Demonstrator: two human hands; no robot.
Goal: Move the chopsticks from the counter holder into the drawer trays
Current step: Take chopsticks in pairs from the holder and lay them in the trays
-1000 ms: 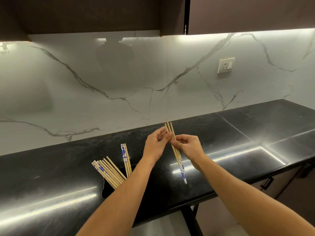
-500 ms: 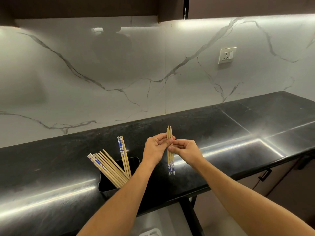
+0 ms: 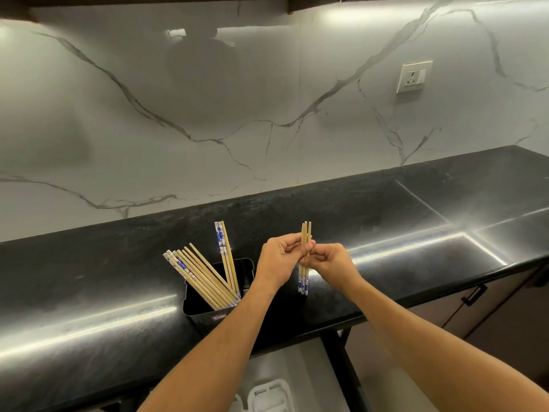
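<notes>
Both hands pinch a small bundle of three wooden chopsticks (image 3: 305,233) with blue-and-white ends, held upright above the black counter (image 3: 416,233). My left hand (image 3: 277,260) grips the bundle from the left and my right hand (image 3: 329,261) from the right, fingertips meeting on the sticks. To the left stands a black rectangular holder (image 3: 205,313) with several more chopsticks (image 3: 202,278) leaning out to the left and a few more (image 3: 225,254) nearly upright. Below the counter edge the open drawer (image 3: 285,370) shows white trays (image 3: 269,396), partly hidden by my arms.
A marble backsplash rises behind the counter, with a white wall socket (image 3: 414,76) at the right. Dark upper cabinets hang overhead. Lower cabinet doors with a black handle (image 3: 474,294) sit at the right below the counter.
The held chopsticks have gone from tilted to upright and gathered into a tight bundle. The view has tipped downward, bringing the open drawer into sight.
</notes>
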